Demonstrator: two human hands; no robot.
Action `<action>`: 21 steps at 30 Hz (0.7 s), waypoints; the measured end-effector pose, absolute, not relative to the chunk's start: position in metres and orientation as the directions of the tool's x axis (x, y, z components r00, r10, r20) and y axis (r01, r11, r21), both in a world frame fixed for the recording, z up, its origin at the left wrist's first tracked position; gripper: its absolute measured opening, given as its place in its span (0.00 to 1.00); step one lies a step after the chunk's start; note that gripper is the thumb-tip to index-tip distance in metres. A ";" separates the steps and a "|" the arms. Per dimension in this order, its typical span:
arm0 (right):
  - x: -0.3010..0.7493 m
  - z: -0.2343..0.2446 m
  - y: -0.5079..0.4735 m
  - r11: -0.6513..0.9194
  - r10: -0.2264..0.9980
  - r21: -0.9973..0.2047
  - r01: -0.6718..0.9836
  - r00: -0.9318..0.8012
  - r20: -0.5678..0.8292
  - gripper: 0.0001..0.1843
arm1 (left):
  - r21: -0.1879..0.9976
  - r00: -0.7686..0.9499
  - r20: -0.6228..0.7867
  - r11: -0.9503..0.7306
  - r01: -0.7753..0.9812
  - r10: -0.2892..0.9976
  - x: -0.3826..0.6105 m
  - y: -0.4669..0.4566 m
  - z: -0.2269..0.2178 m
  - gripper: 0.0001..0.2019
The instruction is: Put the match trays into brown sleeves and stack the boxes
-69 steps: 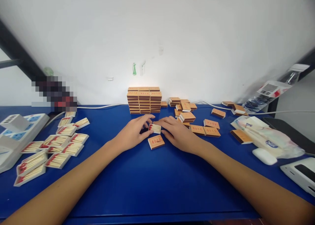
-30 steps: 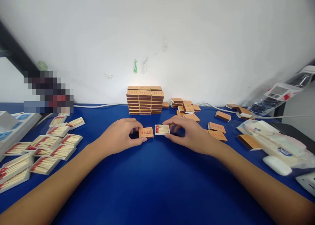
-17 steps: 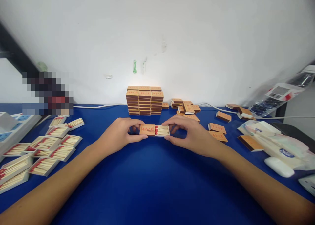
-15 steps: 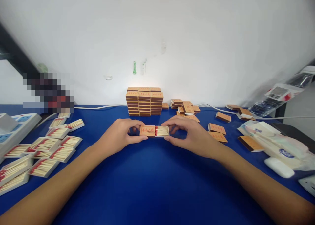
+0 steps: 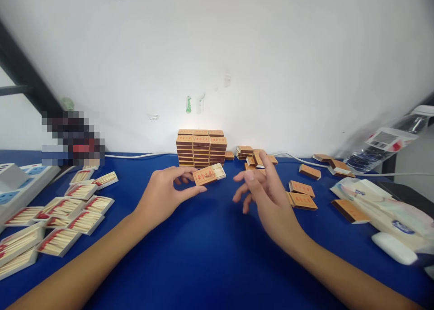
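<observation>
Between the thumb and fingers of my left hand (image 5: 169, 188) is a matchbox (image 5: 205, 175), tilted up to the right. Its white tray of matches (image 5: 219, 170) pokes out of the right end of the orange-brown sleeve. Just right of it, my right hand (image 5: 261, 188) is raised with fingers spread, touching nothing. Behind the held box, against the wall, rises a neat stack of closed matchboxes (image 5: 201, 148). Open trays full of red-tipped matches (image 5: 66, 208) spread over the blue table at the left.
Loose matchbox sleeves (image 5: 301, 188) are scattered at the right, with more piled near the wall. Further right lie a tissue pack (image 5: 389, 206), a white case (image 5: 395, 248) and a plastic bottle (image 5: 386, 138). A power strip (image 5: 30, 188) sits at the far left on the blue table (image 5: 190, 264).
The tray has slid further into the sleeve. My right hand has let go of the box and opened, and the box has tilted in my left hand.
</observation>
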State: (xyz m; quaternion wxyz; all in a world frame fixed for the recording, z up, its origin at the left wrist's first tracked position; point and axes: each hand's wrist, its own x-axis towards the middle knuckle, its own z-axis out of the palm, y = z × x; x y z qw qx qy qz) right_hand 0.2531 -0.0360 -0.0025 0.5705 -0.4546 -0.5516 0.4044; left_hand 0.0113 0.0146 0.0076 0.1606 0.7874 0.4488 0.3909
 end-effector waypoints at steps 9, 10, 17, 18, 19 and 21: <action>0.240 -0.002 -0.059 0.000 0.937 -0.985 -0.173 -0.345 0.060 0.49 | 0.592 0.275 0.509 -0.563 0.576 0.816 0.019 0.005 0.009 0.19; 0.240 -0.001 -0.058 -0.028 0.922 -0.984 -0.174 -0.385 0.042 0.48 | 0.595 0.277 0.506 -0.563 0.573 0.817 0.020 0.004 0.009 0.19; 0.244 0.002 -0.055 -0.012 0.927 -0.999 -0.046 -0.374 0.006 0.42 | 0.577 0.306 0.523 -0.595 0.560 0.795 0.023 0.001 0.007 0.18; 0.247 0.001 -0.052 0.066 0.945 -0.997 0.047 -0.324 0.048 0.41 | 0.568 0.317 0.523 -0.601 0.563 0.791 0.023 0.001 0.006 0.18; 0.251 0.000 -0.049 0.179 0.957 -0.970 0.167 -0.257 0.132 0.40 | 0.559 0.334 0.521 -0.610 0.562 0.785 0.023 0.001 0.006 0.19; 0.258 -0.001 -0.040 0.388 0.920 -0.822 0.417 -0.223 0.321 0.37 | 0.543 0.386 0.512 -0.638 0.547 0.767 0.024 0.001 0.004 0.19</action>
